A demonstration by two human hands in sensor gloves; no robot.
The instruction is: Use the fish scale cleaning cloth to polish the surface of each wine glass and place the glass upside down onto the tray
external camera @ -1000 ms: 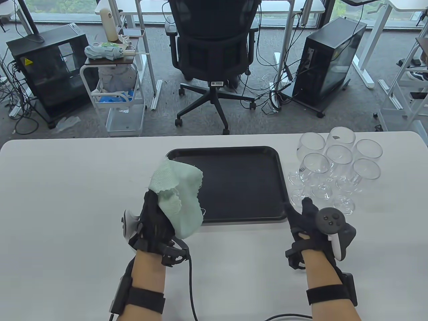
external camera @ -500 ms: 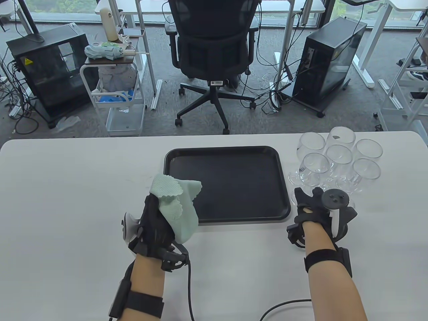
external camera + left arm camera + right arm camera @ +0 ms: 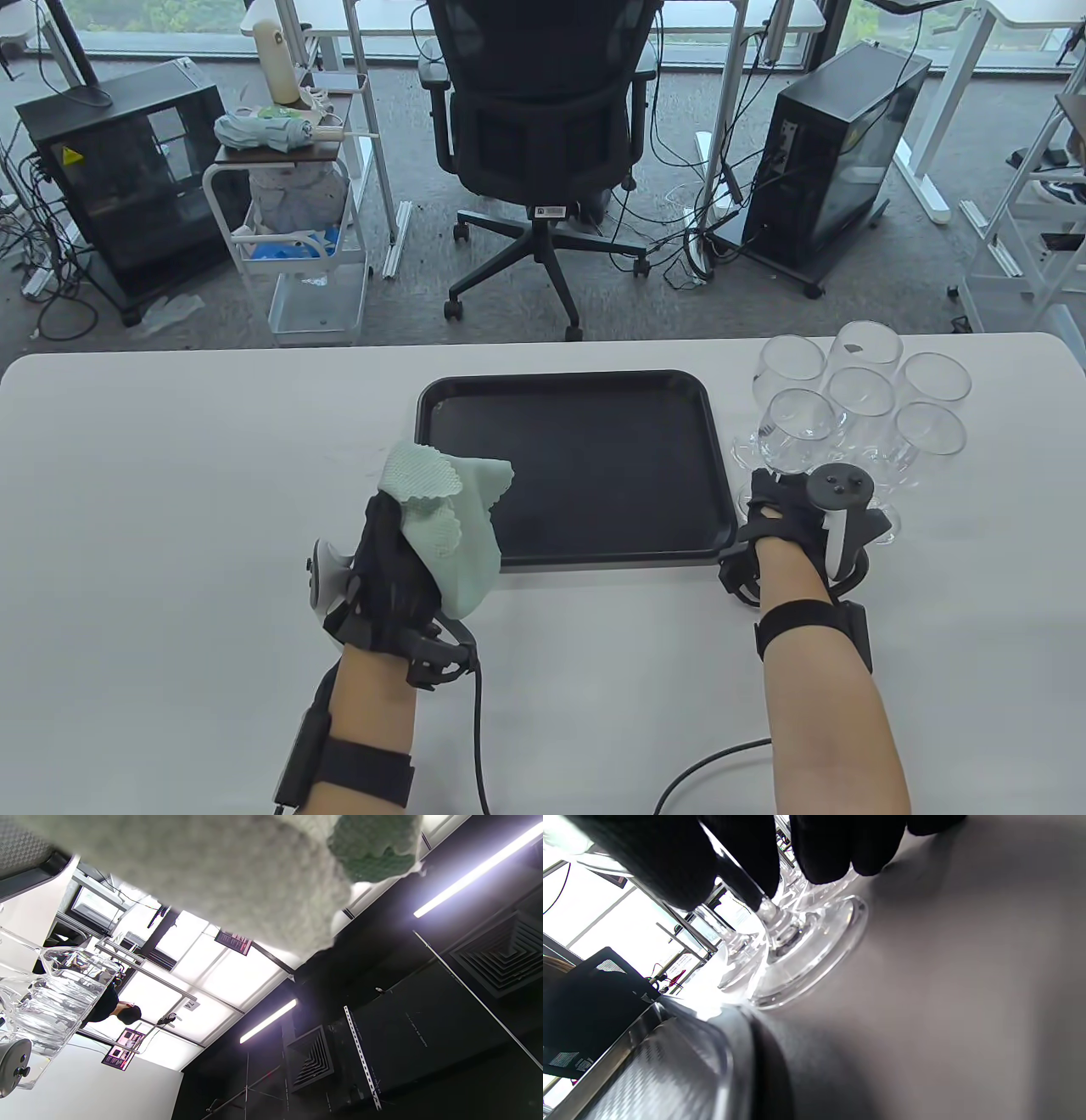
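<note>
A pale green fish scale cloth [image 3: 445, 518] is bunched in my left hand [image 3: 389, 564], held up over the table at the tray's near left corner; it fills the top of the left wrist view [image 3: 212, 866]. The black tray [image 3: 594, 463] lies bare in the middle. Several upright wine glasses [image 3: 861, 395] stand in a cluster to its right. My right hand [image 3: 776, 509] is at the nearest left glass [image 3: 797, 429]. In the right wrist view the thumb and fingers [image 3: 823, 853] curl round its stem [image 3: 765, 910], and its foot [image 3: 810, 955] rests on the table.
The tray's rim [image 3: 670, 1052] lies close beside the gripped glass's foot. Other glass feet [image 3: 874, 514] crowd around my right hand. A cable [image 3: 704, 764] trails over the table's near edge. An office chair [image 3: 543, 127] stands beyond the far edge.
My right hand has moved forward from the tray's near right corner to the glasses, and its fingers now wrap a stem. The left hand sank slightly with the cloth, then stayed.
</note>
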